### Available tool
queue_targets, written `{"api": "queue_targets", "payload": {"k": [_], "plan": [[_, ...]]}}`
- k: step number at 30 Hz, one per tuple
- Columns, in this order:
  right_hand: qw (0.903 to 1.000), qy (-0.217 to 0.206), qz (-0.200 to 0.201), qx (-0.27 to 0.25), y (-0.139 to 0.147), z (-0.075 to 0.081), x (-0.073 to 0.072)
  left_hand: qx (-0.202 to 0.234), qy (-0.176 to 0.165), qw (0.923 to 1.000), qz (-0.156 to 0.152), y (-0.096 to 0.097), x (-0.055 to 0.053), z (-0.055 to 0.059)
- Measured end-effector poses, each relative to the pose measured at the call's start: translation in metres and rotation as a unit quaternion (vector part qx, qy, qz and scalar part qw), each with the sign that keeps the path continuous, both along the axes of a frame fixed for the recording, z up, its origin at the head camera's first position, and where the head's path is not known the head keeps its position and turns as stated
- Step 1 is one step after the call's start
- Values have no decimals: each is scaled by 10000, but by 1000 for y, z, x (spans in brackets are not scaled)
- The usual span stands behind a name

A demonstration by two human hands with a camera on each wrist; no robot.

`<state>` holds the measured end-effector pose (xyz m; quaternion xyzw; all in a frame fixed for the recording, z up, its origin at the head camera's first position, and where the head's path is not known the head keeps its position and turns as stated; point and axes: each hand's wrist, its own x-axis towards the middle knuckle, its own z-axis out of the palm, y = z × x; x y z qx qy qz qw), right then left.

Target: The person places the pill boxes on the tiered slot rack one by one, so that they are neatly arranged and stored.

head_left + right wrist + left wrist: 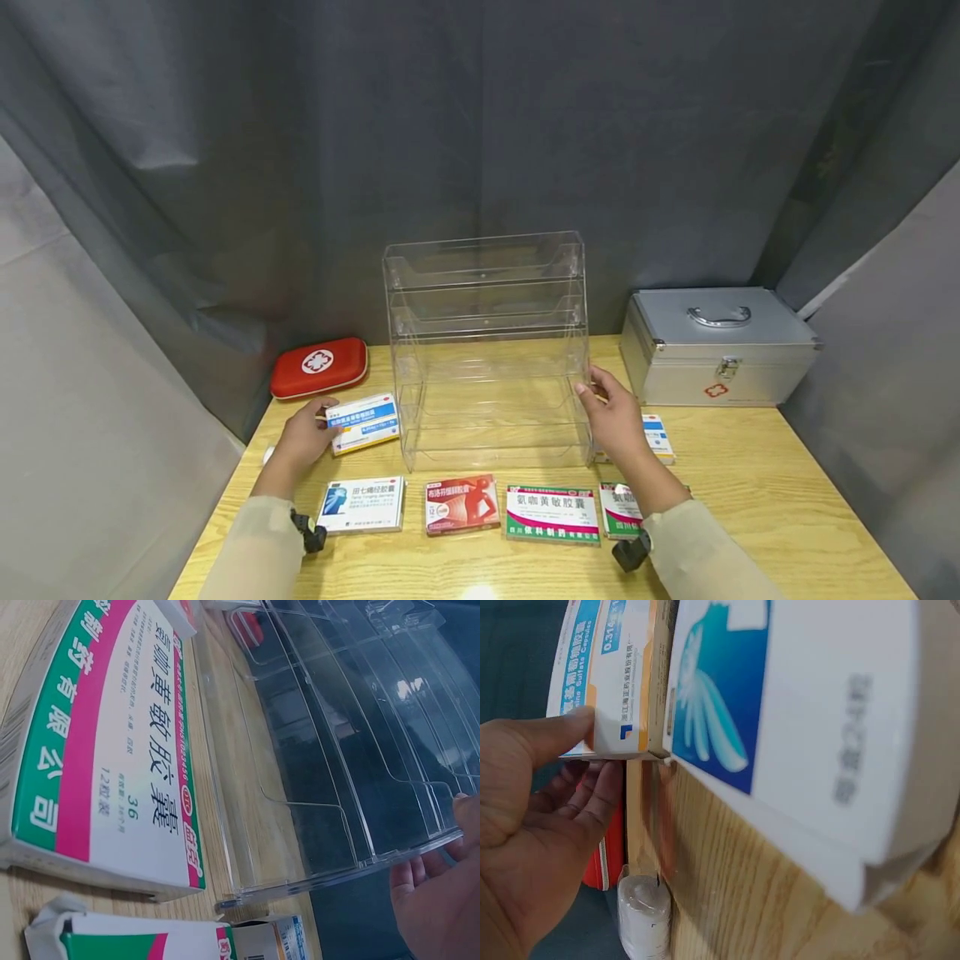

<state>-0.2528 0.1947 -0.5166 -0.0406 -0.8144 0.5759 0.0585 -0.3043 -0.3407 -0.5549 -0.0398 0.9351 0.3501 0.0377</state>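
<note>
My left hand [300, 435] pinches the left end of a blue-and-white medicine box [367, 423], thumb over its printed face and fingers underneath, as the left wrist view shows. This box is tilted, close to the lower left side of a clear plastic tiered rack [486, 287]. At the rack's right side, my right hand [618, 423] grips the edge of the side panel; in the right wrist view the thumb [466, 814] lies on one face and the fingers behind it. Another blue-and-white box [657, 439] lies partly hidden behind the right wrist.
Along the front lie a white-and-blue box [363, 505], a red box [462, 504] and two green-and-white boxes, one [553, 514] in full view, the other [621, 510] partly under the right forearm. A red case [318, 368] sits back left, a silver metal case [723, 350] back right.
</note>
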Motion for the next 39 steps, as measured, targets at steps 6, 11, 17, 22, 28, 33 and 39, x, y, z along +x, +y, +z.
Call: {"api": "queue_targets", "payload": {"k": [6, 11, 17, 22, 28, 33, 39], "plan": [[10000, 4, -43, 13, 0, -2, -1, 306, 295, 9990, 169, -3, 3, 0], [10000, 45, -72, 45, 0, -3, -2, 406, 440, 9978, 300, -5, 6, 3], [9999, 14, -69, 116, 0, -2, 0, 733, 660, 9929, 670, -4, 12, 13], [9997, 42, -110, 191, 0, -3, 0, 1534, 1059, 9781, 926, -2, 19, 30], [9995, 127, -121, 269, 0, -3, -1, 2479, 1679, 9475, 1122, 2, 26, 56], [9995, 142, -78, 271, -1, -3, 0, 2634, 2076, 9351, 1146, 8, 32, 82], [9995, 139, -51, 289, -2, -4, 0, 3194, 2225, 9121, 1285, 21, 34, 118]]}}
